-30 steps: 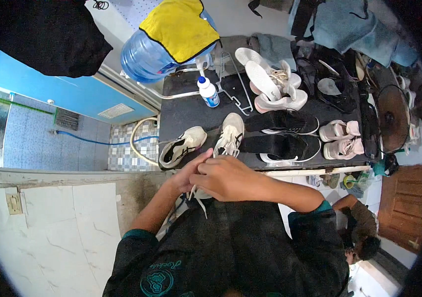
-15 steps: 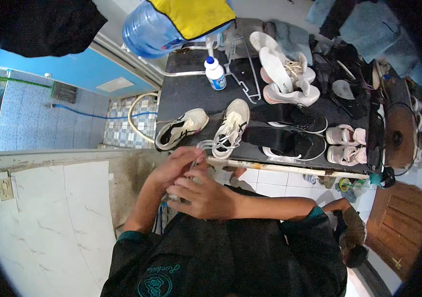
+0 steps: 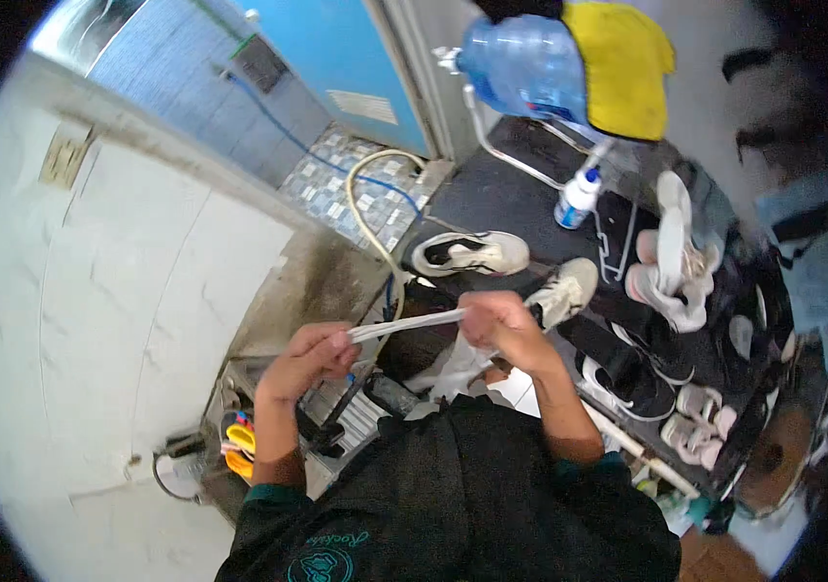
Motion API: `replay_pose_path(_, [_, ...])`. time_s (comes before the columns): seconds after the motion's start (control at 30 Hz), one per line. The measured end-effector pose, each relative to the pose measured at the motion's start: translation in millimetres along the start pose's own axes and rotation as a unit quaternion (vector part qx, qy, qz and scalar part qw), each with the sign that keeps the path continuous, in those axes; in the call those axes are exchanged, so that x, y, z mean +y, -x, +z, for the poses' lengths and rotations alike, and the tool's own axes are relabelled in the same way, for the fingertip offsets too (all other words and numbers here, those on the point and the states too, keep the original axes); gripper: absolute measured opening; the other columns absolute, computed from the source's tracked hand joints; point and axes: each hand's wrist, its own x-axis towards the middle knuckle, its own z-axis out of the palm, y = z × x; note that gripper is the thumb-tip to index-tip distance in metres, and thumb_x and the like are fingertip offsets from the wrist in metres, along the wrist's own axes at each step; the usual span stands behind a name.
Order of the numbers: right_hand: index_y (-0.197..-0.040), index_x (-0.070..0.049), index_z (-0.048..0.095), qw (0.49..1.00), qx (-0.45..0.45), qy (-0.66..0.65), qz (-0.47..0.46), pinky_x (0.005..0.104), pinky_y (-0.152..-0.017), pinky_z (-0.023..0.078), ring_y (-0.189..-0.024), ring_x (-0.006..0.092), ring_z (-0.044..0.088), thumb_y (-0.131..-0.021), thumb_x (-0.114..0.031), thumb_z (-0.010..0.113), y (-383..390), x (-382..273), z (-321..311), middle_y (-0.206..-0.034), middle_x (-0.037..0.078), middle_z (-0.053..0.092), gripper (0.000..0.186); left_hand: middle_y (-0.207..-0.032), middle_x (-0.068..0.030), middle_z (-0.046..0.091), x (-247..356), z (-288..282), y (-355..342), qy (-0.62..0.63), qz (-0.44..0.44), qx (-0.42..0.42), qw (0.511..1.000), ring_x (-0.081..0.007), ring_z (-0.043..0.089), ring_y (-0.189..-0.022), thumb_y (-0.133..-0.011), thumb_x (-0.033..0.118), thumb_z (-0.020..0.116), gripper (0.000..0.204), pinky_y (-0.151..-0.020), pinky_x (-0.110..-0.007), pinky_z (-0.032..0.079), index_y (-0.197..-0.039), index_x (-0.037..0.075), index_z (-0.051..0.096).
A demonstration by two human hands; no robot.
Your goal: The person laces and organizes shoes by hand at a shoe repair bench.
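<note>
My left hand (image 3: 305,364) and my right hand (image 3: 511,335) are both closed on white shoelaces (image 3: 409,325). The laces run taut between them in a narrow band, rising slightly toward the right. Just beyond, on the black tabletop, lies a white sneaker (image 3: 491,254) with dark stripes and an open, unlaced-looking throat. A second white sneaker (image 3: 569,291) lies behind my right hand, which partly covers it. Below that hand hangs a whitish blurred shape (image 3: 462,367) that I cannot make out.
A white bottle with a blue cap (image 3: 579,199) stands beside a wire hanger (image 3: 613,257). Beyond is a large blue water jug (image 3: 525,68) under a yellow cloth (image 3: 622,68). Black shoes (image 3: 622,373) and small pale shoes (image 3: 700,422) line the right. A metal rack (image 3: 360,422) stands lower left.
My hands were close together around the laces; now they are apart, with the laces stretched between them. The view has turned left, so the table and shoes sit farther right.
</note>
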Motion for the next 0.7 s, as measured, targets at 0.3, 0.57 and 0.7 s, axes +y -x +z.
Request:
replay_pose_path(0.3, [-0.083,-0.005,0.052,0.979,0.027,-0.202,-0.007,0.0235,-0.058,0.038,-0.067,0.0118,0.056,-0.099,-0.032,0.045,-65.8,24.6,135.7,-0.075,0.005,0.057,0.031,-0.141,-0.0092,0.038,-95.7,19.4,45.4,-0.061,0.218,0.164,0.96,-0.0186,0.037,-0.129,-0.094,0.046,0.051,0.07,-0.105,-0.034,0.03,-0.143,0.001,0.027])
replay_pose_path(0.57, [-0.081,-0.007,0.048,0.986,0.09,-0.14,0.009,0.0207,-0.049,0.033,-0.056,0.0053,0.04,-0.099,-0.033,0.046,-51.1,77.2,222.2,-0.068,-0.001,0.045,0.032,-0.091,-0.0031,0.053,-140.6,50.8,54.5,0.252,0.243,0.361,0.865,-0.0113,0.051,-0.082,-0.1,0.042,0.033,0.053,-0.079,-0.029,0.042,-0.129,-0.001,0.046])
replay_pose_path(0.7, [-0.081,-0.008,0.046,0.975,0.162,-0.151,0.009,0.0196,-0.048,0.03,-0.054,0.0051,0.037,-0.1,-0.029,0.046,-37.8,74.3,196.3,-0.068,-0.002,0.043,0.028,-0.054,0.004,0.037,-144.9,40.9,71.3,0.121,0.157,0.189,0.962,-0.0067,0.037,-0.046,-0.1,0.029,0.042,0.037,-0.047,-0.023,0.035,-0.082,-0.001,0.055])
